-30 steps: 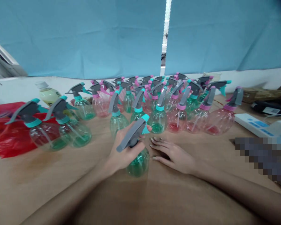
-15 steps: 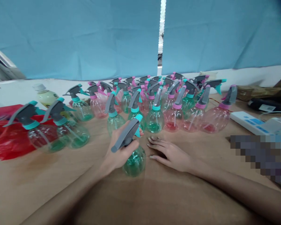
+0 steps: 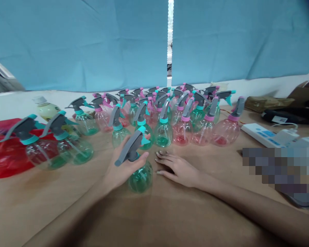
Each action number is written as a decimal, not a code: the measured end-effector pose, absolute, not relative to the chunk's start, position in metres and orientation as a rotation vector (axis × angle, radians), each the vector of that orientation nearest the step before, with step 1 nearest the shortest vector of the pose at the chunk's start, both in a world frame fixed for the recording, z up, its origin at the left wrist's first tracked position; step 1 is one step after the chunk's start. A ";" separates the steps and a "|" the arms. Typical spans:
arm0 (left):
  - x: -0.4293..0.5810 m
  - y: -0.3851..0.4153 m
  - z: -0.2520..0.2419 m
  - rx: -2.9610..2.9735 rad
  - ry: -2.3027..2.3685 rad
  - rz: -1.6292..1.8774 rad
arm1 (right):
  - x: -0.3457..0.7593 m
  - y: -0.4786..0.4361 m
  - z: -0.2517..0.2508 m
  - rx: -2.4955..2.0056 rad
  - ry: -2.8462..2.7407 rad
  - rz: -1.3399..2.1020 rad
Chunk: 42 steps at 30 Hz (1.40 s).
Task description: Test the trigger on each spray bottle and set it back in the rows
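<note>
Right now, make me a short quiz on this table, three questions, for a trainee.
1. Which hand is at the nearest spray bottle?
2. True or false: the right hand grips a bottle.
3. Which lies to the right of the spray bottles?
A. red bag
B. power strip
C. white-capped bottle

Key:
1. The left hand.
2. False; the right hand lies palm down on the table.
3. B, the power strip.

Head view, close above tabletop [image 3: 175, 219], looks forward and down past hands [image 3: 181, 170] toward blue sheet [image 3: 144, 44].
</note>
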<state>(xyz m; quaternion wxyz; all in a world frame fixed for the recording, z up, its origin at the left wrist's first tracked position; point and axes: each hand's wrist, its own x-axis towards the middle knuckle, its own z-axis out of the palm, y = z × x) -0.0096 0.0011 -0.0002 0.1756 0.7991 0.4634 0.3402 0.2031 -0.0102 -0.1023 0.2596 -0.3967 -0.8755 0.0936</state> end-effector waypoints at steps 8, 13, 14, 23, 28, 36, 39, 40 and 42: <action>-0.014 -0.006 -0.013 2.171 1.398 1.068 | 0.203 -0.012 -0.099 -1.078 -2.361 0.268; -0.024 -0.018 -0.023 2.182 1.315 1.035 | 0.203 -0.012 -0.099 -1.083 -2.373 0.257; -0.027 -0.021 -0.024 2.185 1.292 1.020 | 0.203 -0.012 -0.100 -1.083 -2.376 0.252; -0.050 -0.041 -0.028 2.177 1.509 0.913 | 0.203 -0.013 -0.093 -1.167 -2.408 0.253; -0.085 -0.038 -0.023 2.316 1.643 1.009 | 0.191 -0.013 -0.057 -1.225 -2.340 0.188; -0.132 -0.010 -0.015 2.235 1.888 1.031 | 0.131 0.005 -0.016 -1.192 -2.194 0.154; -0.136 0.001 -0.011 2.268 1.873 1.053 | 0.113 0.019 -0.016 -1.182 -2.128 0.166; -0.136 0.004 -0.010 2.285 1.853 1.057 | 0.109 0.024 -0.017 -1.188 -2.109 0.168; -0.135 0.010 -0.007 2.316 1.815 1.003 | 0.103 0.031 -0.018 -1.207 -2.079 0.174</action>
